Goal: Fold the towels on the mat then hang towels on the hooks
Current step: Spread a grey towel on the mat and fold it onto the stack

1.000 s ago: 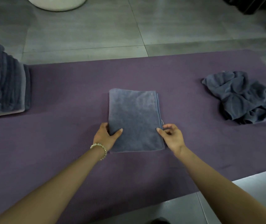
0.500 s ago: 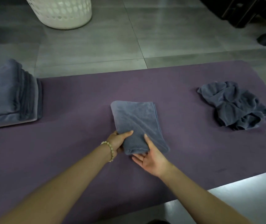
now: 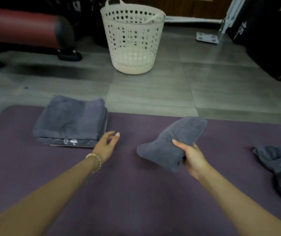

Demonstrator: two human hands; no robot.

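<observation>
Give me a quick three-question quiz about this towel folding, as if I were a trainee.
1. True or false: the left hand holds a towel.
2. Where does the stack of folded towels lie? A. on a chair B. on the mat C. on a shelf
3. Fill in: the folded towel lifted off the mat is gripped by the ___ hand.
Key: 1. false, it is empty. 2. B. 3. the right hand.

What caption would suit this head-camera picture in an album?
Folded grey towel gripped in the right hand over the purple mat, left hand open by the towel stack.
</observation>
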